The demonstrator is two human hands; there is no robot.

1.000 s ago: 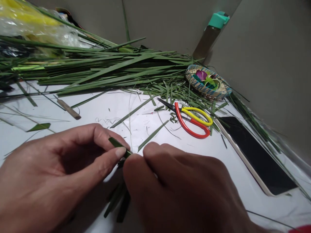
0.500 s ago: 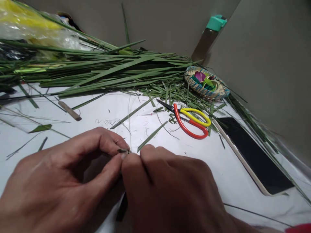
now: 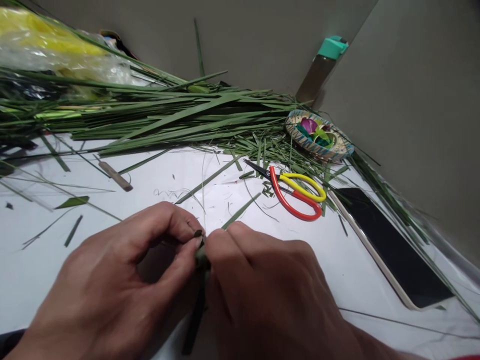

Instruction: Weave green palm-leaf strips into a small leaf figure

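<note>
My left hand (image 3: pixel 127 280) pinches a small folded piece of green leaf strip (image 3: pixel 201 257) between thumb and forefinger. Pressed up against it from the right, my right hand (image 3: pixel 270 280) has its fingers curled round the same leaf strip; its fingertips are hidden behind the knuckles. A dark length of strip hangs below the hands, and a thin pale strand rises above them. Beyond my right hand lie scissors (image 3: pixel 296 192) with one red and one yellow handle, blades pointing left.
Long green leaves (image 3: pixel 180 115) are heaped across the back, with cut scraps (image 3: pixel 258 150) in front. A woven basket (image 3: pixel 337 150), a bottle with a teal lid (image 3: pixel 318 70) and a phone (image 3: pixel 393 250) are on the right. A short wooden handle (image 3: pixel 116 176) lies left.
The whole view has shifted slightly, so things appear lower. More of the green folded strip shows between my hands, which stay close together.
</note>
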